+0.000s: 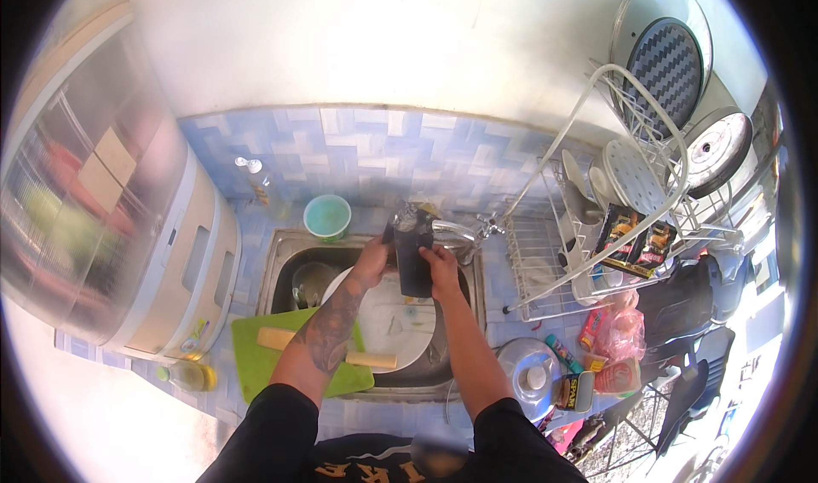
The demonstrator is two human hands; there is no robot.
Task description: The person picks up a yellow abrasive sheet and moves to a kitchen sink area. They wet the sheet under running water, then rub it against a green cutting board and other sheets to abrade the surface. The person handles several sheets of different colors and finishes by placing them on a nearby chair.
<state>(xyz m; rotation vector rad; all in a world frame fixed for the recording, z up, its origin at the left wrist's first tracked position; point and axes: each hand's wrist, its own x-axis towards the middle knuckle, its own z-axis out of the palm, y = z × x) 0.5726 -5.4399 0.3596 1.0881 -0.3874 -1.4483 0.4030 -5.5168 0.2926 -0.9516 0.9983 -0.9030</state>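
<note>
Over the sink [266,291], both hands are raised in front of the faucet [460,234], holding a dark, tall, cup-like container [415,266]. My left hand [372,260] grips its left side near the upper part. On its right side, the fingers of my right hand [440,270] are closed around the edge. Something shiny shows at the container's top, too unclear to name. Below it, a large white round basin or plate [396,329] lies in the sink. My left forearm passes above a green cutting board [256,376] and a light wooden piece [371,360], partly hiding both.
A green-rimmed tub [327,217] of teal liquid and a clear bottle [254,180] stand behind the sink. Left are a drawer cabinet [162,270] and an oil-coloured bottle [187,376]. A white wire dish rack [545,287], a clear lidded container [527,376] and a can [574,392] stand right.
</note>
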